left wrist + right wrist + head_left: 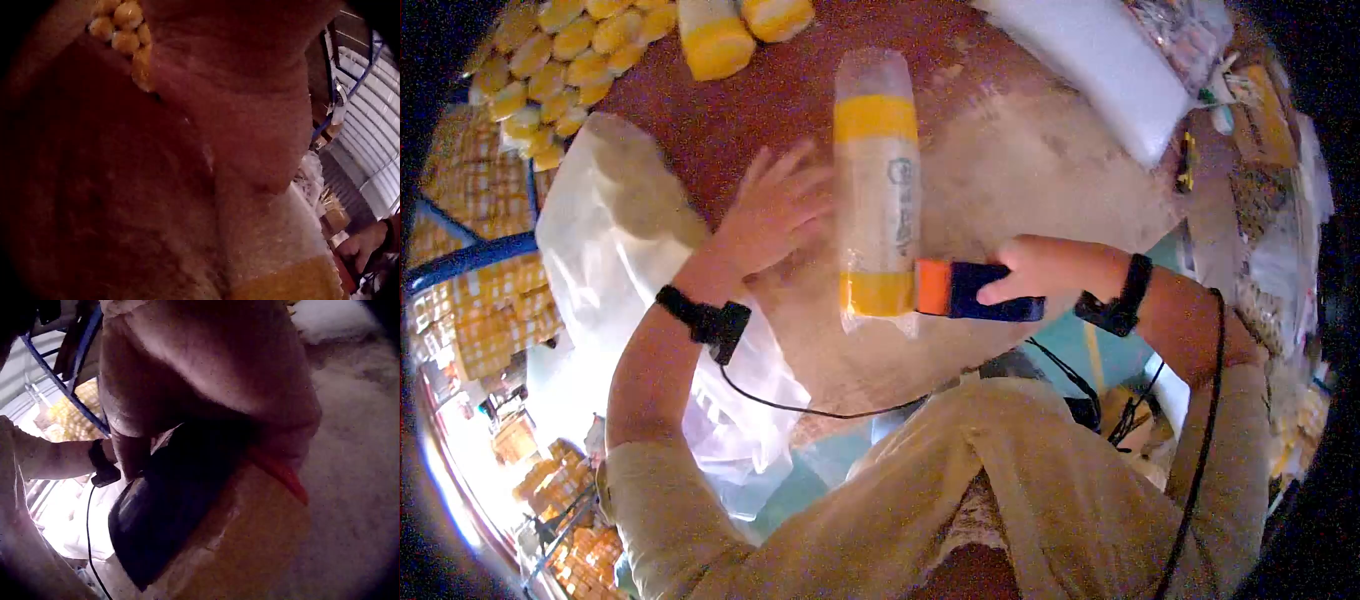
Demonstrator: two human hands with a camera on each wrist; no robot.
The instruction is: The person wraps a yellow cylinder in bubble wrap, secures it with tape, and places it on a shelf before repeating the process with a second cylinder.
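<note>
A long wrapped roll lies on the table, clear film around it, with a yellow band near each end and dark print on its pale middle. My left hand is beside its left side, fingers straight and spread, holding nothing. In the left wrist view the same roll shows past that hand. My right hand grips a dark blue block-shaped tool with an orange end, which meets the roll's lower yellow band. Close up, the right wrist view shows the dark tool against the yellow band.
Many yellow-ended rolls are stacked at the back left, and two more lie near the far edge. White plastic sheeting drapes along the left side. A white foam-like slab lies at the back right. A black cable runs across my lap.
</note>
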